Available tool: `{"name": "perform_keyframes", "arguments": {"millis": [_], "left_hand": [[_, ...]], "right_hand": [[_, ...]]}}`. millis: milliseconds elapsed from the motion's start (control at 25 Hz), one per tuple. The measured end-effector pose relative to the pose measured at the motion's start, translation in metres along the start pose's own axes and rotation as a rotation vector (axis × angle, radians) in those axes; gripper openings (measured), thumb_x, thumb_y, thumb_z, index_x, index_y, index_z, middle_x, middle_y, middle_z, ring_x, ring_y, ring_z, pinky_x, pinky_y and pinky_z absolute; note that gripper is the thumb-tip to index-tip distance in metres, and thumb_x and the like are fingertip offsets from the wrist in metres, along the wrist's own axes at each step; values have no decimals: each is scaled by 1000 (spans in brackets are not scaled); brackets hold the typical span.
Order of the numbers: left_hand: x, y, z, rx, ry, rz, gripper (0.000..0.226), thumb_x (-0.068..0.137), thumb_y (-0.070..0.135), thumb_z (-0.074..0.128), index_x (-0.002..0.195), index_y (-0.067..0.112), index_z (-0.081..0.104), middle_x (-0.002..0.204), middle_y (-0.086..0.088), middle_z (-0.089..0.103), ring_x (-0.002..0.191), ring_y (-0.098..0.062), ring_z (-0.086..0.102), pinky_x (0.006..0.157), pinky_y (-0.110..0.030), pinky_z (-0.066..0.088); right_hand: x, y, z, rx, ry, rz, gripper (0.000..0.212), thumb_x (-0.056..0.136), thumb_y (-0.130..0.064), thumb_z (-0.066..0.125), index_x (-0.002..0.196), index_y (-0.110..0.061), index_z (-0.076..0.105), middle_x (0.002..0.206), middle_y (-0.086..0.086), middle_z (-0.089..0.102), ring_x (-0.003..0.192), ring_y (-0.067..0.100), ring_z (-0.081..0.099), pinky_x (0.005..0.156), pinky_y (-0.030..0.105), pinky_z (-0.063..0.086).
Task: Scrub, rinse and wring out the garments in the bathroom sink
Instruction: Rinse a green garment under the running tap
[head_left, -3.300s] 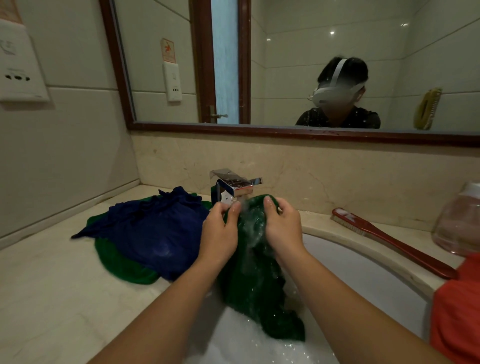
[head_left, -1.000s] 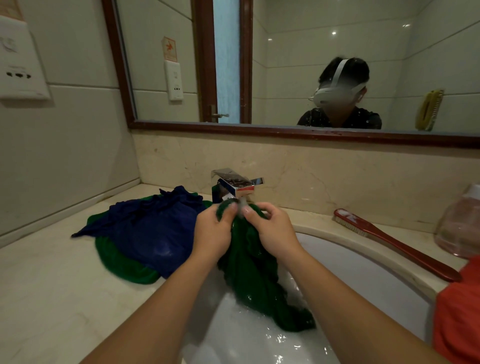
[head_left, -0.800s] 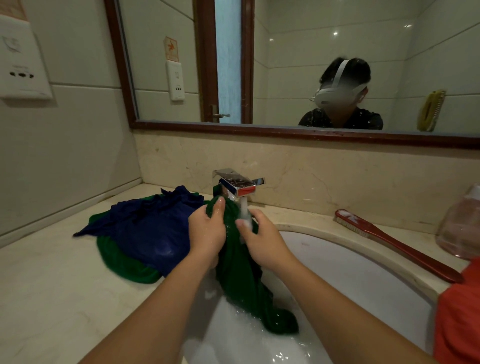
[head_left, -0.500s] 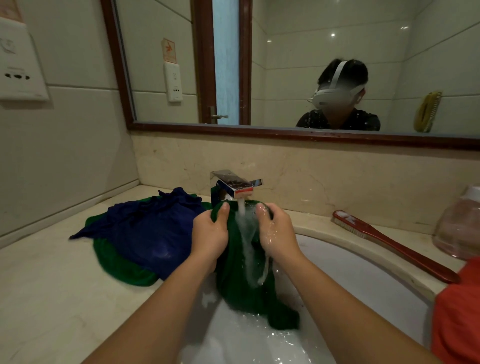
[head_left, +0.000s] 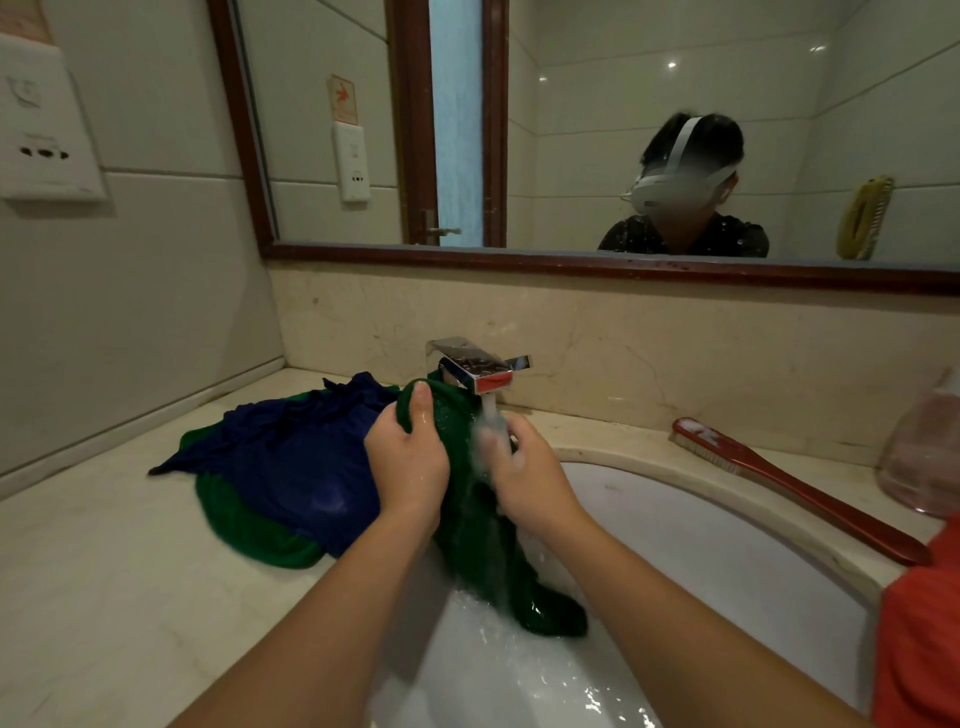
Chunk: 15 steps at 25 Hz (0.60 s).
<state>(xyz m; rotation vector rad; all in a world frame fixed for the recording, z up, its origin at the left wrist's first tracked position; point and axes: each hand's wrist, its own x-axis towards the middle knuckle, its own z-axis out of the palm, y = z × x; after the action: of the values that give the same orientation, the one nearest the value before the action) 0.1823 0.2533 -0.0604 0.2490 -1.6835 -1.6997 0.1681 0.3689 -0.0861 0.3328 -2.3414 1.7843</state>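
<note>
Over on the counter at left, a blue garment lies heaped on a second green piece. Left hand is clamped on the green garment, thumb up, fingers wrapped round its top edge right under the faucet. Water runs down the cloth, whose tail trails into the sink. Right hand sits in the stream, apparently pinching the same fabric, though water blurs its fingertips. A red brush lies on the rim at right.
</note>
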Motion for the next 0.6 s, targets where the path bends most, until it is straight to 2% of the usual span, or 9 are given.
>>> {"name": "perform_keyframes", "arguments": {"millis": [120, 280, 400, 520, 600], "left_hand": [[2, -2, -3, 42, -56, 97, 41, 101, 38, 58, 72, 9, 61, 65, -1, 60, 55, -2, 52, 50, -14, 41], [0, -4, -1, 120, -143, 164, 36, 102, 42, 53, 83, 13, 61, 75, -2, 63, 65, -5, 57, 56, -18, 45], [-2, -5, 1, 307, -234, 187, 37, 105, 45, 43, 91, 13, 55, 81, -4, 62, 69, -13, 58, 53, -21, 42], [1, -8, 1, 566, -337, 163, 42, 106, 49, 34, 100, 12, 53, 88, -8, 62, 76, -20, 58, 61, -36, 42], [1, -9, 2, 643, -354, 163, 44, 106, 51, 33, 99, 12, 53, 89, -9, 60, 79, -25, 58, 64, -39, 43]], "right_hand": [[2, -4, -4, 77, 74, 11, 33, 108, -41, 44, 127, -18, 58, 113, -5, 66, 99, 12, 63, 75, 29, 52], [10, -10, -17, 174, 195, 21, 23, 107, -36, 45, 112, -24, 64, 100, -4, 70, 92, 12, 67, 71, 28, 52], [14, -3, -21, 196, 238, 47, 25, 107, -38, 49, 119, -21, 62, 107, -1, 69, 98, 14, 66, 75, 28, 54], [17, 3, -29, 222, 329, 42, 22, 105, -37, 55, 119, -21, 61, 112, -1, 67, 102, 14, 65, 82, 31, 55], [19, 3, -36, 239, 371, 32, 22, 104, -36, 57, 117, -20, 63, 111, -1, 68, 103, 14, 65, 87, 33, 55]]}}
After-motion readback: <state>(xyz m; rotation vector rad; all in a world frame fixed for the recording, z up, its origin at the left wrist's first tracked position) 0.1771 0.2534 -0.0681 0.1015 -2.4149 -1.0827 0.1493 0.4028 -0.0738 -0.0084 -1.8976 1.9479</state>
